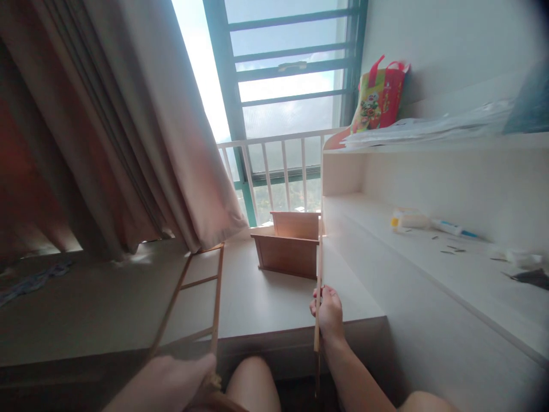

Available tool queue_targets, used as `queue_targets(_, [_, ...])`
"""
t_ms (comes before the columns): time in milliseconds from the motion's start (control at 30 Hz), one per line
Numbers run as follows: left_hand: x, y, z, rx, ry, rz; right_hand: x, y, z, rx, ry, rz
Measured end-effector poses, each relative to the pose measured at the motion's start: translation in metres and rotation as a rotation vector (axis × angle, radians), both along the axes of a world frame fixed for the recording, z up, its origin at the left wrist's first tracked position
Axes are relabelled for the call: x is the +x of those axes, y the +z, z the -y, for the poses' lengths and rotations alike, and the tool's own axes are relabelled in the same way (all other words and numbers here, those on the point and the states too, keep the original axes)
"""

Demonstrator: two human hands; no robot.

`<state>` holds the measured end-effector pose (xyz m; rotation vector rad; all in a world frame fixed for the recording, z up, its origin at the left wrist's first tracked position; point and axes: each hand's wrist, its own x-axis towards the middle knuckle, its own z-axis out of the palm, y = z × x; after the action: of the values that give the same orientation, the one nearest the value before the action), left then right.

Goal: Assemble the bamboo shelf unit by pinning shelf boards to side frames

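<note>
My left hand, smeared by motion at the bottom, is closed at the lower end of a ladder-like wooden frame. Two long rails and several crosspieces make up this frame, which leans over the white platform. Its far end reaches the curtain hem. On the right, my right hand has its fingers wrapped round a long, thin wooden piece. This piece stands nearly edge-on, so its full shape is hidden. Just beyond it, a brown wooden panel piece rests on the platform, with a second panel behind.
The white platform ends in a front edge before my knees. A white shelf unit borders the right side, with a glue tube, small metal bits and a red gift bag. Curtains hang left; white railings stand behind.
</note>
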<state>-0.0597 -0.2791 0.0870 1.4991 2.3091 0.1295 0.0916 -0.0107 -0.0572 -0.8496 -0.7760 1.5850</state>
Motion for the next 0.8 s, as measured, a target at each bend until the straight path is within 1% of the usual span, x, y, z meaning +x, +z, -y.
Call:
queue_targets(33, [0.003,0.014,-0.015,0.006,-0.038,-0.075,-0.003,-0.001,-0.006,0.000,-0.007,-0.004])
queue_targets(67, [0.007,0.026,-0.031,-0.025,-0.100,-0.127,-0.006,-0.001,-0.012,-0.001,-0.013,-0.006])
queue_targets(100, [0.010,0.036,-0.049,-0.034,-0.190,-0.180,-0.008,-0.002,-0.017,0.000,-0.019,-0.006])
queue_targets(133, [0.013,0.043,-0.067,-0.006,-0.278,-0.229,-0.010,-0.001,-0.023,0.000,-0.025,-0.004])
queue_targets(200, [0.015,0.050,-0.104,0.085,-0.444,-0.310,-0.012,-0.001,-0.034,0.003,-0.028,0.003])
queue_targets(267, [0.013,0.050,-0.138,0.144,-0.553,-0.364,-0.012,0.000,-0.044,0.002,-0.021,0.011])
queue_targets(367, [0.007,0.041,-0.180,0.194,-0.625,-0.413,-0.008,-0.002,-0.053,-0.005,-0.007,0.025])
queue_targets(500, [0.005,0.022,-0.219,0.207,-0.661,-0.460,-0.003,-0.005,-0.056,0.015,0.011,-0.003])
queue_targets(633, [0.013,-0.001,-0.242,0.144,-0.753,-0.526,0.000,-0.006,-0.057,0.019,0.031,-0.027])
queue_targets(800, [0.023,-0.029,-0.255,0.165,-0.809,-0.498,0.003,-0.007,-0.059,0.024,0.045,-0.053])
